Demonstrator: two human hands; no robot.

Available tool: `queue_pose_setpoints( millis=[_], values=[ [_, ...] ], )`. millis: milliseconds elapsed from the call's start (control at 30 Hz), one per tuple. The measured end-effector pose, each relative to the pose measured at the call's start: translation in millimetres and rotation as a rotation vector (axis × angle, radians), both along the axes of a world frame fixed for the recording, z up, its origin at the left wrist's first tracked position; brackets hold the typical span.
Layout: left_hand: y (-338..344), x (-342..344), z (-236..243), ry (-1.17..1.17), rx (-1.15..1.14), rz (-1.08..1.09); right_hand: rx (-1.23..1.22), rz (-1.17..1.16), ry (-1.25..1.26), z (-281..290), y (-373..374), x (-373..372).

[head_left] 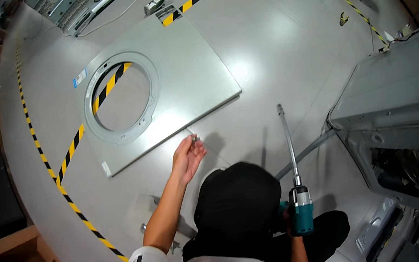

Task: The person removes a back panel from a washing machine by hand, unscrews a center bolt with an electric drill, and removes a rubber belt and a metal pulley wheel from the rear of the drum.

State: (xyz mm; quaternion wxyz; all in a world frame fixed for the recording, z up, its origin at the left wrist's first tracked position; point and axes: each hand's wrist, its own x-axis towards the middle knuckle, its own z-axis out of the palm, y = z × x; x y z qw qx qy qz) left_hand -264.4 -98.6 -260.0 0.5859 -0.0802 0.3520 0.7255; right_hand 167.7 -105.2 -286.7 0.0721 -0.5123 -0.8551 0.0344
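Head view: at left, a panel (188, 63) with a round hole lies on the floor (285, 53). Just off its near edge, the left hand (188, 157) pinches a small piece (194, 139), too tiny to identify. Farther right, the right hand (290, 224), partly hidden, grips a drill (303, 212), its long shaft (290, 145) pointing forward. A grey machine (394, 88) stands at far right.
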Motion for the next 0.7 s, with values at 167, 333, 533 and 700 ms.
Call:
queue_pose_setpoints(
  millis=[167, 333, 533, 700],
  values=[
    [13, -7, 6, 0.012, -0.132, -0.021, 0.265, -0.006, -0.226, 52, 18, -51],
    [22, -23, 7, -0.018, -0.094, 0.052, -0.396, -0.275, 0.249, 9, 8, -10],
    [-51, -10, 15, -0.001, -0.038, 0.118, -0.389, -0.226, 0.253, 2, 6, 22],
    [-229, -5, 58, 0.324, -0.377, 0.262, -0.408, -0.151, 0.214, -3, 26, 23]
  ],
)
